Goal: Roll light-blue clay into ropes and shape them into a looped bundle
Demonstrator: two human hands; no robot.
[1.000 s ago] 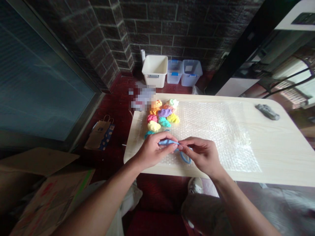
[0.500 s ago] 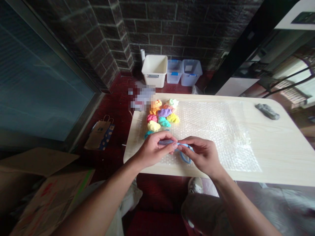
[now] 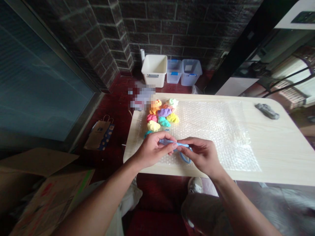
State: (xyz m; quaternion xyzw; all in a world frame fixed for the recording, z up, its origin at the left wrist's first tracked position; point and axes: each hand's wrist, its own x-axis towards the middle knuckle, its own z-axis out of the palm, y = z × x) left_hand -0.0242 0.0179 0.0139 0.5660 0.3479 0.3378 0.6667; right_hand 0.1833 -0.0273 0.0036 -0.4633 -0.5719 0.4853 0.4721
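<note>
the left hand (image 3: 154,149) and the right hand (image 3: 203,155) met above the near edge of the pale wooden table (image 3: 283,154), fingertips close to touching. a slim light-blue strip (image 3: 167,142) ran between them, roughly level; the thumb and fingers of the left were clamped on one part of it, and those of the right were pinched on the other. just below the strip, beside the right thumb, hung or lay a blue loop (image 3: 185,159); whether it joined the strip could not be told. under the hands a sheet of bubble wrap (image 3: 209,124) covered the middle of the table. beyond the left hand, on the left part of the sheet, soft-looking lumps sat crowded together: an orange one (image 3: 155,106), a pale green one (image 3: 173,103), a purple one (image 3: 164,112), a red one (image 3: 152,118), a green one (image 3: 164,121), a bright yellow one (image 3: 173,118) and a pale yellow one (image 3: 153,126). a dark teal one (image 3: 148,134) showed partly behind the left hand. a grey lump (image 3: 267,111) lay well apart, off the sheet, toward the table's far right corner. a white bin (image 3: 154,80) stood on the floor past the table.
</note>
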